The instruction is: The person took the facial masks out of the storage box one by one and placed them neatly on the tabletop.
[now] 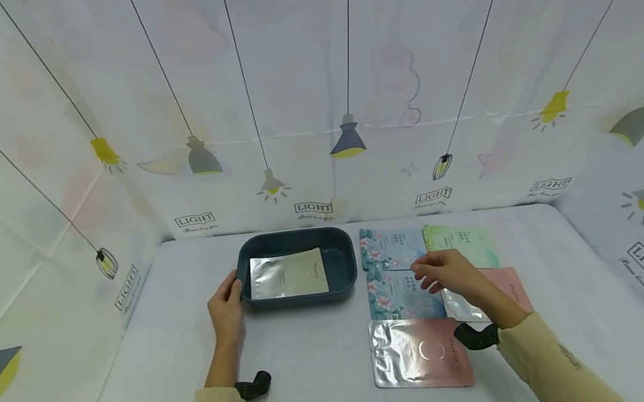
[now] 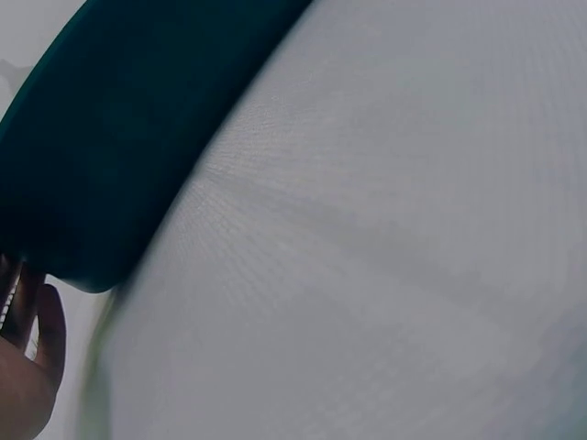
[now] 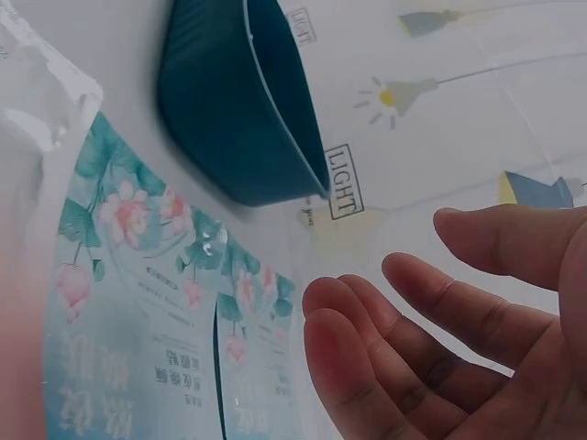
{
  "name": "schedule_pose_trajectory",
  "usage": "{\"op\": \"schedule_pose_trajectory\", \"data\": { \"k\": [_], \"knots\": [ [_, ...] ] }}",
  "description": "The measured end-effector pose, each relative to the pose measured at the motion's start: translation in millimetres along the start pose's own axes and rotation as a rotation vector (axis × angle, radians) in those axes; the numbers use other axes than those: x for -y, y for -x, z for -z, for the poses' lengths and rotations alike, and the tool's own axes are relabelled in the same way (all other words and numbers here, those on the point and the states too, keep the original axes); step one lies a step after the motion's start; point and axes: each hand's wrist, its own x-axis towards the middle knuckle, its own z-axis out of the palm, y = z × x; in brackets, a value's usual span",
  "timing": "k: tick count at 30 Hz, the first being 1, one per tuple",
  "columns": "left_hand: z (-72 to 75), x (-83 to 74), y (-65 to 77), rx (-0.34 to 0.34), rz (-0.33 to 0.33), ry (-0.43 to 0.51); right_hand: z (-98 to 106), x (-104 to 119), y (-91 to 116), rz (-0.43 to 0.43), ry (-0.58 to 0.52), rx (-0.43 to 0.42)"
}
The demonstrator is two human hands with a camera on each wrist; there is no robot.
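Observation:
At the left end of a dark teal basin point(image 1: 301, 300), my left hand point(image 1: 228, 314) touches the outer wall with its fingers. Thumb and fingers show beside that wall in the left wrist view, partly cut off. A flat silver-and-beige sachet point(image 1: 287, 276) lies inside the basin. My right hand point(image 1: 452, 273) hovers over the sachets to the right, fingers loosely bent and holding nothing. Below and around it lie two blue floral sachets point(image 1: 400, 294), a green one point(image 1: 464, 241) and a pink-and-silver one point(image 1: 507, 285), which the hand partly hides.
Another pink-and-silver sachet point(image 1: 420, 354) lies nearest me, below the blue ones. Everything stands on a white-covered table point(image 1: 316, 380). A lamp-patterned cloth point(image 1: 293, 81) rises behind the table and at both sides.

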Motion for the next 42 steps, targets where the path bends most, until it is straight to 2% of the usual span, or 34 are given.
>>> {"op": "schedule_pose_trajectory", "data": {
  "k": [8, 14, 20, 29, 32, 39, 42],
  "knots": [
    [0.4, -1.0, -1.2, -0.012, -0.015, 0.005, -2, 12, -20, 0.031, -0.027, 0.011],
    [-1.0, -1.0, -1.6, -0.004, 0.000, 0.014, -8, 26, -32, 0.039, -0.021, 0.018],
    [-1.1, 0.2, -2.1, -0.010, -0.008, 0.012, -19, 37, -45, 0.058, -0.025, 0.038],
    [0.4, 3.9, 4.4, 0.004, 0.032, 0.009, -42, 38, -62, 0.039, -0.035, 0.040],
    [0.8, 0.3, 3.6, 0.008, 0.035, 0.016, -49, 44, -71, 0.033, -0.041, 0.041],
    [1.9, -27.1, 11.9, 0.018, 0.038, 0.003, -69, 64, -87, -0.006, -0.042, 0.034],
    [1.3, -30.2, 12.8, 0.021, 0.030, -0.005, -78, 70, -94, -0.013, -0.050, 0.032]
  ]
}}
